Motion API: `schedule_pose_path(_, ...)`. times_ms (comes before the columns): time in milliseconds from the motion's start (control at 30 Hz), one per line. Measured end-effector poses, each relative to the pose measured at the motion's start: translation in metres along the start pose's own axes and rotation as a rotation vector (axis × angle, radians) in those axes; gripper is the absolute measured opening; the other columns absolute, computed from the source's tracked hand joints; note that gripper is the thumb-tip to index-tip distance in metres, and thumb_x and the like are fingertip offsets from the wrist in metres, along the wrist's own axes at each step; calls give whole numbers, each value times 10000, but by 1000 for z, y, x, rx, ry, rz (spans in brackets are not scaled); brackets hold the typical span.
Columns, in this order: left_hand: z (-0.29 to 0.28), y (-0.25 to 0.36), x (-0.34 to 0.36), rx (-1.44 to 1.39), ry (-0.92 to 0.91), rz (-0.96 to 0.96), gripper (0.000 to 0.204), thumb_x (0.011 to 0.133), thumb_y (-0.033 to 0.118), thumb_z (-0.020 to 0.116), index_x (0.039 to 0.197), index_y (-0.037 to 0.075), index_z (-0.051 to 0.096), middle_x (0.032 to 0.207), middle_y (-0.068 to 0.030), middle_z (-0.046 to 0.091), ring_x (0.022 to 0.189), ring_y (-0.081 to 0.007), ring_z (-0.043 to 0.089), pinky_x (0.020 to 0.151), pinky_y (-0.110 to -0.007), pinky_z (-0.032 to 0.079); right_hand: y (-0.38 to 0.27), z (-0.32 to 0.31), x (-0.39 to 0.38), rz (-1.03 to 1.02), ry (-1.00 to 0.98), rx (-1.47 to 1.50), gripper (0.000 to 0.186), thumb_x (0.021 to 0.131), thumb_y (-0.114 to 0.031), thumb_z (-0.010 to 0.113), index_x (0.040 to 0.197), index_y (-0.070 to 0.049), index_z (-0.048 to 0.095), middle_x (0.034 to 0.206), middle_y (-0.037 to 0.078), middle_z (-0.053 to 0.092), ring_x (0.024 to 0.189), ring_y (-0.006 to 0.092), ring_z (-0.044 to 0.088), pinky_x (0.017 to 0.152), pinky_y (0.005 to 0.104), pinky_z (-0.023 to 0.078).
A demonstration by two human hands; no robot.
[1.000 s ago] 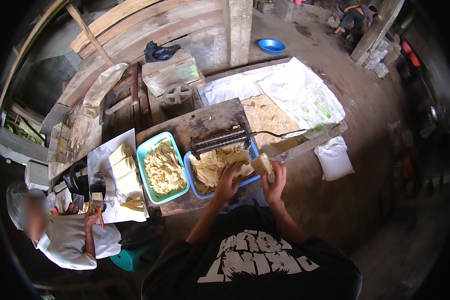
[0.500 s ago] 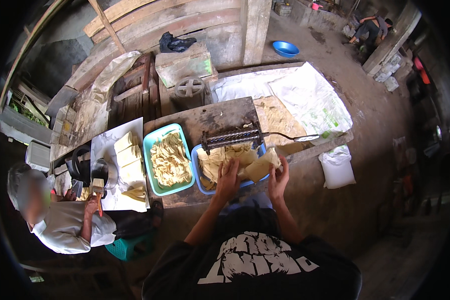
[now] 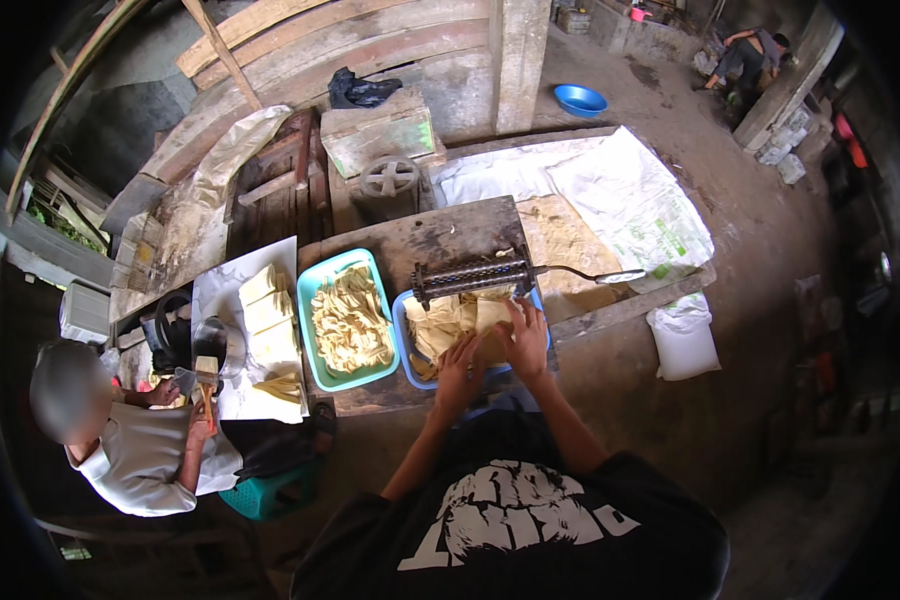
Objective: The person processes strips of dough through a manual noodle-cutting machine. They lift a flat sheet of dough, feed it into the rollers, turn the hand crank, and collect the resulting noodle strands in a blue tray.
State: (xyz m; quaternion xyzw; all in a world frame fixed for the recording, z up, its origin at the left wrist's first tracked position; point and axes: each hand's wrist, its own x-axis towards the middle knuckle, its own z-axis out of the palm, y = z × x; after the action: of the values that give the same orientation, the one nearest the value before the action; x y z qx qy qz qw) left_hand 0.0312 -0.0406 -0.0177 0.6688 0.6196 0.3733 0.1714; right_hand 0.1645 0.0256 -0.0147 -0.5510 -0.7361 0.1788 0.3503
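My left hand (image 3: pixel 459 362) and my right hand (image 3: pixel 525 338) are both down in a blue tray (image 3: pixel 401 345), side by side. Each is closed on the pale yellow sheets (image 3: pixel 440 325) piled there. My right fingers reach toward a dark roller cutter (image 3: pixel 470 276) that spans the tray's far edge. Its crank handle (image 3: pixel 598 275) sticks out to the right. A teal tray (image 3: pixel 317 285) full of cut yellow strips sits just left of the blue one. Both trays rest on a worn wooden table (image 3: pixel 440 228).
A person in a white shirt (image 3: pixel 150 455) sits at the left by stacked pale blocks (image 3: pixel 268 320) on white paper. A green stool (image 3: pixel 268 492) stands beside them. A white sack (image 3: pixel 684 345), white tarps (image 3: pixel 620 190) and a blue basin (image 3: pixel 580 100) lie right and beyond.
My right hand, which held a yellow sheet up at the tray's right edge, has come down into the blue tray beside my left hand. The view has shifted slightly.
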Motion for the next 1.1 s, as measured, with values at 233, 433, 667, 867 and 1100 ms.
schedule_pose_path(233, 4, 6, 21, -132, 60, -116, 179, 769, 102, 559, 937, 46, 588, 851, -132, 593, 792, -299, 552, 730, -385, 422, 6, 4, 7, 55, 74, -3, 293, 749, -193, 610, 1018, -86, 569, 980, 113, 538, 913, 289, 491, 790, 398, 392)
schedule_pose_path(433, 7, -5, 26, -216, 220, -237, 109, 737, 99, 601, 838, 62, 615, 771, -99, 580, 735, -284, 537, 667, -372, 426, 3, 3, 7, 71, 86, -117, 262, 741, -211, 616, 979, -106, 588, 958, 92, 545, 891, 270, 491, 750, 376, 384)
schedule_pose_path(667, -2, -1, 14, 236, 233, -167, 143, 683, 139, 656, 824, 128, 631, 961, -30, 555, 920, -249, 482, 768, -388, 358, 5, 2, 7, 40, 91, -132, 224, 734, -209, 613, 934, -115, 574, 984, 71, 521, 914, 258, 472, 766, 380, 368)
schedule_pose_path(867, 5, 5, 20, 89, 201, -43, 191, 700, 116, 633, 889, 125, 606, 1062, -76, 517, 1005, -292, 451, 862, -420, 347, -1, 1, 8, 56, 86, -19, 241, 681, -149, 653, 913, -118, 596, 960, 69, 524, 924, 272, 459, 784, 396, 371)
schedule_pose_path(1100, 6, 17, 37, -32, 185, 24, 343, 721, 109, 603, 1056, 91, 533, 1137, -113, 492, 1081, -319, 420, 917, -412, 324, 1, -10, 5, -141, 99, -1, 188, 695, -94, 621, 880, -90, 589, 934, 76, 552, 895, 273, 490, 773, 376, 385)
